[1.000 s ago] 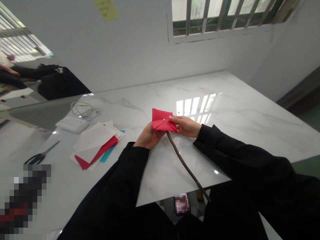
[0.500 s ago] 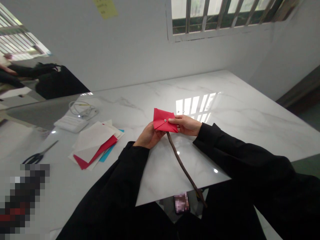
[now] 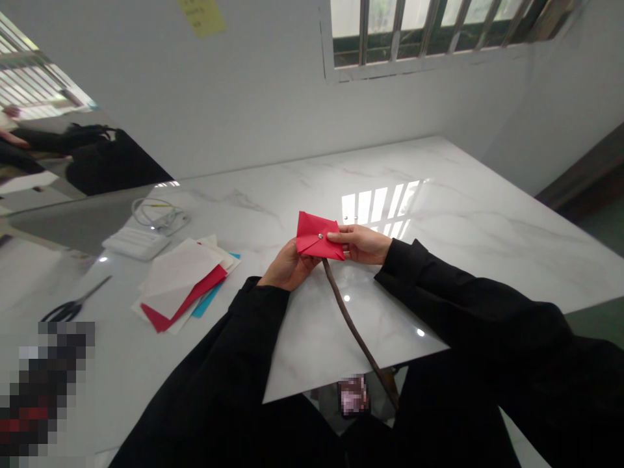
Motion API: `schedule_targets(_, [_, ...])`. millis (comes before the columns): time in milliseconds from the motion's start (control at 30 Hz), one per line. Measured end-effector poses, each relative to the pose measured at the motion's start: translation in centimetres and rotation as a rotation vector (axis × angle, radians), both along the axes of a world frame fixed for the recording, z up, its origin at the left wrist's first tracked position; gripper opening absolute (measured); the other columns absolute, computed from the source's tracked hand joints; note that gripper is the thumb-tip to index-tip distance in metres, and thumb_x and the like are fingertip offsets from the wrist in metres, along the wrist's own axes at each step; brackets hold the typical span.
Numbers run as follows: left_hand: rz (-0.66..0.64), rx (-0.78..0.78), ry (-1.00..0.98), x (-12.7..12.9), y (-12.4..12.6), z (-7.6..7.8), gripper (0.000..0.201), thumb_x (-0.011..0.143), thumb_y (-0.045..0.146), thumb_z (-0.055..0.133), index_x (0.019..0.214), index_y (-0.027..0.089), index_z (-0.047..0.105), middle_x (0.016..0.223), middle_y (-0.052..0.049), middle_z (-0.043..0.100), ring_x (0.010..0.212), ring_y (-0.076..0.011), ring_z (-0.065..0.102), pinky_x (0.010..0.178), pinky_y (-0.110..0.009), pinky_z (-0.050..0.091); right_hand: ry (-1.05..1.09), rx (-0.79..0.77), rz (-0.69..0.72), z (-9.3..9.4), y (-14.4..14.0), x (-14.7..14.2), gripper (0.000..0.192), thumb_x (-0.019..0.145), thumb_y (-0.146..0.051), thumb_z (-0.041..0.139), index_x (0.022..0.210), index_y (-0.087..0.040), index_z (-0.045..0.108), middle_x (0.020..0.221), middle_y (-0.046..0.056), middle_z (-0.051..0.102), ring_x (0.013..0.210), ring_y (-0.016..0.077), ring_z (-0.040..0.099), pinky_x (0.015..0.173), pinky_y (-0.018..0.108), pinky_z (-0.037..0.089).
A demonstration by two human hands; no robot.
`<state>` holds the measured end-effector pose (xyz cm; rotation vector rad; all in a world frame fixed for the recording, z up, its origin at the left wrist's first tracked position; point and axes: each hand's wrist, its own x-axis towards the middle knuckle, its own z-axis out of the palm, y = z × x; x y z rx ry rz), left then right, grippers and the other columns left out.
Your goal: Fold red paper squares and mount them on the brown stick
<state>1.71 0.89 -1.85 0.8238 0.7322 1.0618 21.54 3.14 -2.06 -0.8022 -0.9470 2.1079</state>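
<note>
Both hands are holding a red envelope (image 3: 312, 246) between them, apparently above the worktop (image 3: 487, 227), nearer its near edge than its far corner. The left hand (image 3: 288, 263) is supporting the envelope from its lower left side, fingers bending beneath it. The right hand (image 3: 363, 244) is pinching the right side, its thumb pressing on the front face and its other fingers going behind. The folds are meeting near 1 small shiny stud (image 3: 320, 236), so the step in hand is seemingly handling or checking the folded packet; whether the stud is fastening the flap, I cannot tell.

A brown stick (image 3: 341, 299) is running from under the envelope out past the worktop's near edge; its upper end is hiding, so whether the left fingers are gripping it is unclear. The next move is probably calling for an even, light pinch, as the paper could be buckling around the stud.

Towards the left end, a pile of white, red and blue papers (image 3: 178, 276) is lying beside scissors (image 3: 80, 302), with a white box (image 3: 136, 242) sitting nearer the far edge.
</note>
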Motion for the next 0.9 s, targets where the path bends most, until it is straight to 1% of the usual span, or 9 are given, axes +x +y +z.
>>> schedule_targets(133, [0.015,-0.01,0.003,0.1,-0.1,0.2,0.014,0.085,0.019,0.074,0.097,0.013,0.077,0.098,-0.01,0.078,0.088,-0.0203,0.073,0.084,-0.03,0.06,-0.001,-0.016,-0.008,0.2,-0.2,0.0,0.016,0.09,-0.018,0.082,0.105,-0.016,0.077,0.105,0.008,0.078,0.083,0.0131,0.073,0.072,0.02,0.062])
schedule_targets(267, [0.072,-0.065,0.007,0.2,0.0,0.4,0.008,0.086,0.021,0.075,0.093,0.015,0.073,0.091,-0.006,0.076,0.077,-0.0147,0.07,0.075,-0.025,0.06,0.001,-0.018,-0.015,0.4,-0.2,0.1,0.016,0.089,-0.021,0.084,0.102,-0.017,0.075,0.102,0.006,0.078,0.08,0.0119,0.071,0.07,0.02,0.06])
schedule_targets(333, [0.086,-0.074,0.002,0.1,0.1,0.4,0.008,0.087,0.02,0.075,0.092,0.016,0.072,0.089,-0.005,0.075,0.075,-0.0134,0.069,0.073,-0.023,0.059,-0.001,-0.004,-0.02,0.3,-0.1,0.1,0.019,0.088,-0.022,0.084,0.104,-0.018,0.075,0.104,0.006,0.078,0.082,0.0123,0.071,0.072,0.022,0.06])
schedule_targets(433, [0.091,-0.054,0.025,-0.2,0.4,0.2,0.009,0.087,0.021,0.076,0.095,0.017,0.072,0.09,-0.005,0.075,0.075,-0.0139,0.069,0.071,-0.023,0.057,-0.001,0.03,-0.036,0.2,0.0,0.2,0.024,0.088,-0.025,0.084,0.108,-0.019,0.075,0.109,0.007,0.077,0.088,0.0149,0.072,0.079,0.026,0.062])
schedule_targets(500, [0.106,-0.015,0.104,-0.5,0.6,0.1,0.015,0.085,0.022,0.078,0.097,0.017,0.073,0.092,-0.005,0.076,0.075,-0.0138,0.069,0.07,-0.023,0.056,0.012,0.055,-0.07,0.1,0.2,0.3,0.027,0.086,-0.026,0.085,0.109,-0.019,0.074,0.111,0.008,0.077,0.093,0.0166,0.072,0.083,0.028,0.062])
schedule_targets(600, [0.184,0.128,0.336,-1.3,1.1,0.0,0.021,0.077,0.022,0.085,0.095,0.017,0.075,0.092,-0.005,0.076,0.071,-0.0139,0.068,0.07,-0.025,0.056,0.029,0.079,-0.146,0.3,0.5,0.6,0.028,0.085,-0.026,0.085,0.109,-0.019,0.073,0.111,0.007,0.077,0.095,0.0169,0.072,0.083,0.028,0.062])
schedule_targets(733, [0.323,0.328,0.601,-2.2,1.6,-0.3,0.017,0.073,0.017,0.085,0.086,0.017,0.076,0.083,-0.004,0.074,0.073,-0.0172,0.068,0.071,-0.025,0.053,-0.012,0.06,-0.215,0.7,0.7,1.0,0.022,0.085,-0.022,0.082,0.104,-0.017,0.074,0.104,0.007,0.077,0.086,0.0139,0.07,0.076,0.024,0.059])
schedule_targets(800, [0.368,0.381,0.679,-2.3,1.6,-0.4,0.014,0.073,0.014,0.083,0.086,0.018,0.078,0.082,-0.004,0.074,0.078,-0.0179,0.067,0.075,-0.025,0.052,-0.027,0.052,-0.236,0.9,0.8,1.1,0.02,0.084,-0.02,0.082,0.102,-0.016,0.074,0.101,0.006,0.077,0.083,0.013,0.069,0.074,0.024,0.058])
schedule_targets(900, [0.425,0.439,0.789,-2.1,1.5,-0.5,0.014,0.075,0.012,0.08,0.087,0.02,0.079,0.088,-0.004,0.075,0.083,-0.0185,0.065,0.082,-0.025,0.05,-0.035,0.053,-0.263,0.9,0.9,1.1,0.021,0.082,-0.019,0.083,0.101,-0.016,0.074,0.097,0.005,0.076,0.078,0.0125,0.068,0.07,0.023,0.057])
